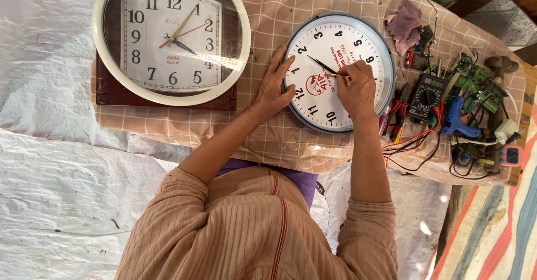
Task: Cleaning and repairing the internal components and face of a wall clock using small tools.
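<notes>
Round wall clock laid flat at upper centre of frame, on checked cloth.

Left hand spread flat, fingers open, pressed on clock's left rim – nothing gripped.

Right hand rested over dial centre, fingertips pinched together at base of black hands; what is pinched cannot be told.

Clock – white dial, grey-blue rim, black numerals, red emblem.

Second clock seen at upper left.

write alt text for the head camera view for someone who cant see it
A person's right hand works with fingertips at the centre of a round white wall clock lying on a checked cloth, while the left hand steadies its rim. A second clock in a cream ring lies to the left; a multimeter, a blue glue gun and circuit boards sit to the right.
</notes>
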